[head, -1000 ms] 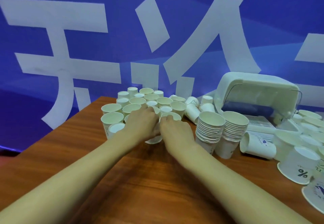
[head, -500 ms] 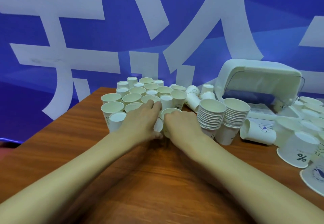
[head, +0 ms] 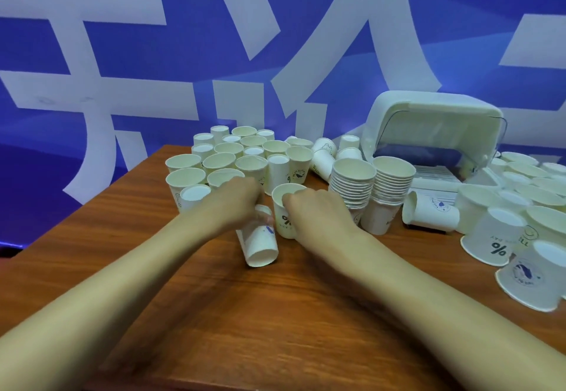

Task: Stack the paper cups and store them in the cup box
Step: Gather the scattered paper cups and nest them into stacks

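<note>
Your left hand (head: 235,203) grips a tilted cup (head: 258,243); your right hand (head: 317,216) holds an upright cup (head: 281,222) by its rim. On the wooden table (head: 214,314), the cup box (head: 435,121) sits far right, 2 cup stacks (head: 352,182) just left of it.

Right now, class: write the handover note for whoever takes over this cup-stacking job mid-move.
Left grip holds a tilted cup.
Right grip holds an upright "%" cup on the table.
Done: two stacks stand beside the open cup box.
Left: nest the many loose cups behind and to the right, then put every stack in the box.
</note>
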Available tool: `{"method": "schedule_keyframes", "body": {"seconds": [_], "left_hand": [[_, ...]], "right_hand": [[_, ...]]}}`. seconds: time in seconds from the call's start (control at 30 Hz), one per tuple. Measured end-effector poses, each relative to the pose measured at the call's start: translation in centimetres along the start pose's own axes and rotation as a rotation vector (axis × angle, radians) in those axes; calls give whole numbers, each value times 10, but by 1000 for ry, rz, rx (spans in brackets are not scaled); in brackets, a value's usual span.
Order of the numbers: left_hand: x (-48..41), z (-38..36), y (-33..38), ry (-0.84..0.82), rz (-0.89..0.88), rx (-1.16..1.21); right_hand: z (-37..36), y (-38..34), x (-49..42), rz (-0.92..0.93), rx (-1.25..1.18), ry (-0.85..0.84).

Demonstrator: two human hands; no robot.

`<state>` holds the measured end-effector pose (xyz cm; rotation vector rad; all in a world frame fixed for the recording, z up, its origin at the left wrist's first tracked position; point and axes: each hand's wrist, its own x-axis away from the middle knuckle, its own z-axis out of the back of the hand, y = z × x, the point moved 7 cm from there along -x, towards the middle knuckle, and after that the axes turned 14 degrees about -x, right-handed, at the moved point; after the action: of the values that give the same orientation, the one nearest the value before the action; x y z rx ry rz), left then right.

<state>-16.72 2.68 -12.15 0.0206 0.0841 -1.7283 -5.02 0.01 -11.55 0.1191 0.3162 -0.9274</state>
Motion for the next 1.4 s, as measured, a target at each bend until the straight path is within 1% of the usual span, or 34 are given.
{"method": "schedule_keyframes", "body": {"seconds": [0.07, 0.13, 0.17, 0.23, 0.33, 0.37, 0.43, 0.53, 0.7, 0.9, 1.07, 1.17, 1.23, 1.33, 1.4], "left_hand": [[5, 20, -1, 31, 4, 39], [11, 47, -3, 99, 5, 48], [15, 62, -3, 155, 12, 38], [23, 94, -3, 324, 31, 36], [33, 130, 7, 577, 14, 142], [34, 136, 13, 635, -14, 194], [32, 143, 28, 692, -69, 288], [19, 140, 53, 695, -125, 364], [-3, 135, 90, 677, -225, 414], [-19, 128, 110, 636, -273, 397], [-25, 122, 113, 643, -267, 376], [-28, 119, 116, 648, -271, 357], [-31, 113, 117, 614, -271, 333], [-40, 99, 120, 505, -267, 266], [-44, 89, 122, 451, -269, 243]], "right_hand": [[13, 1, 4, 26, -59, 63], [32, 0, 8, 52, -116, 130], [43, -1, 10, 63, -131, 172], [72, 0, 13, 72, -128, 282], [112, 17, 15, 49, -149, 398], [124, 28, 16, 31, -175, 427], [145, 54, 19, -6, -224, 506], [162, 95, 25, -77, -234, 570], [158, 141, 34, -183, -210, 529], [145, 162, 41, -237, -185, 463], [135, 166, 47, -224, -170, 461], [124, 170, 46, -253, -151, 388], [116, 173, 46, -270, -143, 343], [106, 175, 46, -273, -195, 310], [101, 175, 46, -270, -182, 291]]}}
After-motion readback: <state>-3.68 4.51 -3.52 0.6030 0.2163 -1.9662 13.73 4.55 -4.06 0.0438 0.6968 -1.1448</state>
